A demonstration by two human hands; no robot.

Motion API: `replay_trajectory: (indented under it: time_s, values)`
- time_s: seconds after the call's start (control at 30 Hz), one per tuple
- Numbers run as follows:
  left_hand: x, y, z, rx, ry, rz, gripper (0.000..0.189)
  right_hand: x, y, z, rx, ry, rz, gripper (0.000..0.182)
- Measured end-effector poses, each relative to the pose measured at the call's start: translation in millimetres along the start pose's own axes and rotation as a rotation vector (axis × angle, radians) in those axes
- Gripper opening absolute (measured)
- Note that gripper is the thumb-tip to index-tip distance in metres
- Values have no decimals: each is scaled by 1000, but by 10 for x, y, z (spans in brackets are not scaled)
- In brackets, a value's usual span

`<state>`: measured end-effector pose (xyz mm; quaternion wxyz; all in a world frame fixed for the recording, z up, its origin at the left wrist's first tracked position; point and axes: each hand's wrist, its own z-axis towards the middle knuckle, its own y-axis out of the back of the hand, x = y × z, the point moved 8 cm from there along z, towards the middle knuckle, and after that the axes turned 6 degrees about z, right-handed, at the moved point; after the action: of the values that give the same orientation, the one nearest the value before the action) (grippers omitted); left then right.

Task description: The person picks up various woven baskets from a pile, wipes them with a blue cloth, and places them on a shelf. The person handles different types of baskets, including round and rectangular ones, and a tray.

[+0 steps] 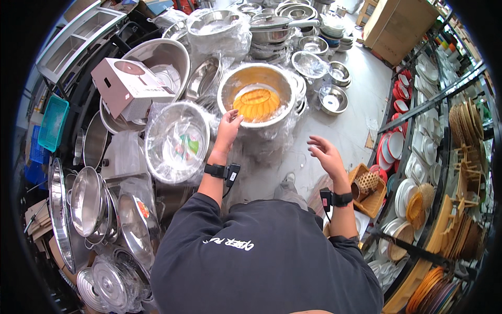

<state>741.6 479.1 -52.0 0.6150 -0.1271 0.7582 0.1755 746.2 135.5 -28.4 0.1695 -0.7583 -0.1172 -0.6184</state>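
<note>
Before me stands a large stainless steel basin (288, 84) wrapped in clear plastic, on top of a stack. Inside it lies an orange-yellow oval item with a ribbed, petal-like pattern (257, 105). My left hand (230, 127) is at the basin's near left rim, fingers apart; whether its fingertips touch the rim or the orange item I cannot tell. My right hand (324, 153) hangs over the grey floor, to the right of the basin and nearer to me, with fingers spread and nothing in it. Left of my left hand is another plastic-wrapped steel basin (178, 141).
A printed carton (129, 88) rests on steel basins at the left. Small steel bowls (333, 99) stand on the floor ahead. Shelves of white plates (404, 196) and woven trays line the right, beside a wicker basket (368, 196). Steel pans (87, 200) crowd the left.
</note>
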Motion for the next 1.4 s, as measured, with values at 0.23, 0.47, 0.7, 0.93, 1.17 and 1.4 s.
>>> replay_trajectory:
  time_s: [0.23, 0.47, 0.7, 0.93, 1.17, 1.4]
  values:
    - [242, -124, 735, -14, 134, -39, 55, 118, -348, 1387, 192, -35, 63, 59]
    - [111, -249, 723, -35, 368, -70, 83, -487, -763, 2621, 161, -234, -207, 72]
    - [498, -111, 1060, -38, 410, -101, 67, -795, -933, 2986, 156, -401, -446, 75]
    - [698, -253, 1411, -38, 347, -66, 47, -1001, -862, 3002, 115, -575, -95, 59]
    - [-436, 92, 1120, -135, -64, -113, 47, 88, -1012, 2531, 11, -293, -33, 63]
    - [-1265, 129, 745, -140, -424, -413, 42, 643, -759, 2052, -90, -34, 450, 57]
